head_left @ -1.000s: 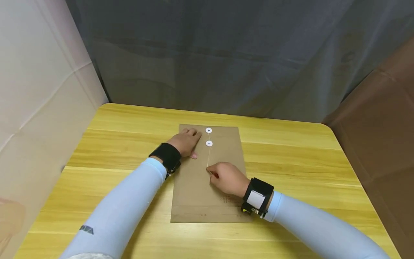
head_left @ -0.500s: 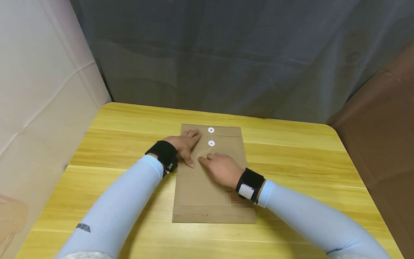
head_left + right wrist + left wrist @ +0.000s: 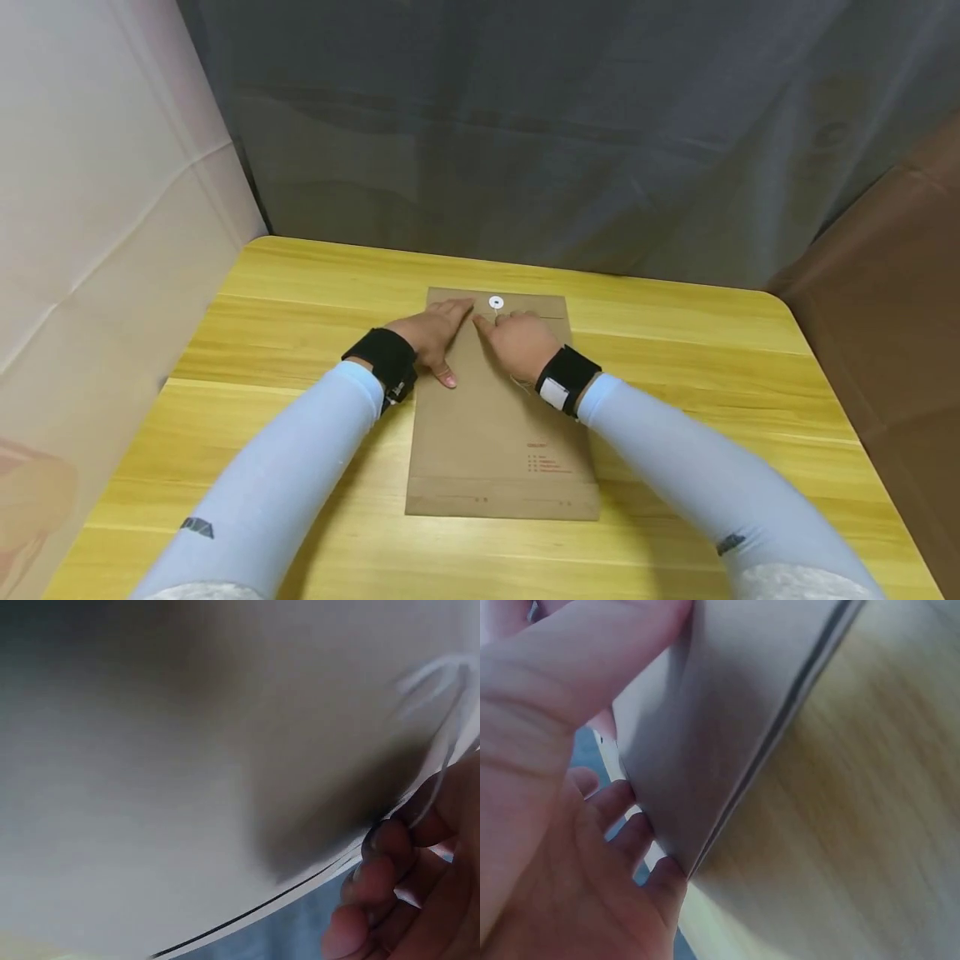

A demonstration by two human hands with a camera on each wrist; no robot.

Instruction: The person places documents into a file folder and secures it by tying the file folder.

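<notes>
The right hand is curled just below the white button, its fingers pinching the thin string. The left hand is laid flat, fingers straight, on the kraft envelope, which is spread on the yellow wooden table.

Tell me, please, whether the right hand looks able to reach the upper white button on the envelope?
Probably yes: the right hand lies just below the white button on the envelope, with nothing between them.

lower button under right hand
</notes>
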